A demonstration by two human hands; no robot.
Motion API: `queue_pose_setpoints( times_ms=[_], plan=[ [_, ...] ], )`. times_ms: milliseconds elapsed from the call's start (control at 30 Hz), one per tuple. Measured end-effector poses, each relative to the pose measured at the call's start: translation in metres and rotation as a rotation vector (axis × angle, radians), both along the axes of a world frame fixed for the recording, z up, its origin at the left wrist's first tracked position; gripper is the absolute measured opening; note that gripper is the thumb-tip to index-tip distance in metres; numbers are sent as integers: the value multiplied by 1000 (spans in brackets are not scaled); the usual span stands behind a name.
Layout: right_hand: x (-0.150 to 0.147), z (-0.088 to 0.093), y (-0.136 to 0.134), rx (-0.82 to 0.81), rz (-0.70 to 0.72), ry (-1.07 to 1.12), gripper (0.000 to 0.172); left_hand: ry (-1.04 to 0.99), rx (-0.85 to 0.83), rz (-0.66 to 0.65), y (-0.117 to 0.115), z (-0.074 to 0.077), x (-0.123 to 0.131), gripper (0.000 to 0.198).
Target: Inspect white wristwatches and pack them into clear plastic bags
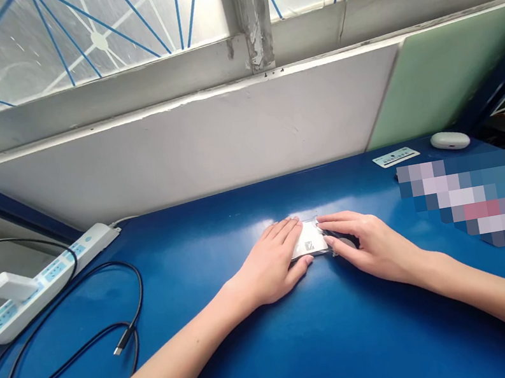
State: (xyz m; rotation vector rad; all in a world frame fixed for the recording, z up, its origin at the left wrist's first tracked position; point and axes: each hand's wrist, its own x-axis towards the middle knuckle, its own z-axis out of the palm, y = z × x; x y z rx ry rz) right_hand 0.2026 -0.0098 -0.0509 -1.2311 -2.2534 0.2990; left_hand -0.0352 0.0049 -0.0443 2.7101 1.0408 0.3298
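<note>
A small flat packet (308,241) with a white face and a small dark printed code lies on the blue table (280,352), in clear, shiny wrapping. My left hand (277,262) rests flat over its left part, fingers stretched out and thumb along the near edge. At the packet's right edge, my right hand (363,241) has its thumb and fingertips on the wrapping, pinching it. Something dark and round shows partly beneath the right fingers; I cannot make out what it is.
On the left lie a white power strip (55,270) with a white plug (11,287) and a looped black cable (130,329). A white card (396,156), a white oval case (450,140) and a pixelated object (471,197) are at the right. A wall panel (206,145) stands behind.
</note>
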Motion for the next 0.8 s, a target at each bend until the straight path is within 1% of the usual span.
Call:
queue_pose_setpoints(
  times_ms=[133, 267, 400, 600, 800],
  plan=[
    [0, 1, 2, 9, 9, 62, 30, -17, -1, -1, -1, 0, 0, 56],
    [0, 0, 2, 19, 10, 55, 28, -17, 1, 0, 0, 0, 0, 56],
    [1, 0, 3, 53, 57, -8, 28, -5, 11, -5, 0, 0, 0, 56],
    [0, 1, 2, 194, 154, -146, 30, 15, 31, -16, 0, 0, 0, 57],
    [-5, 4, -2, 261, 159, -244, 32, 52, 32, -15, 1, 1, 1, 59]
  ],
)
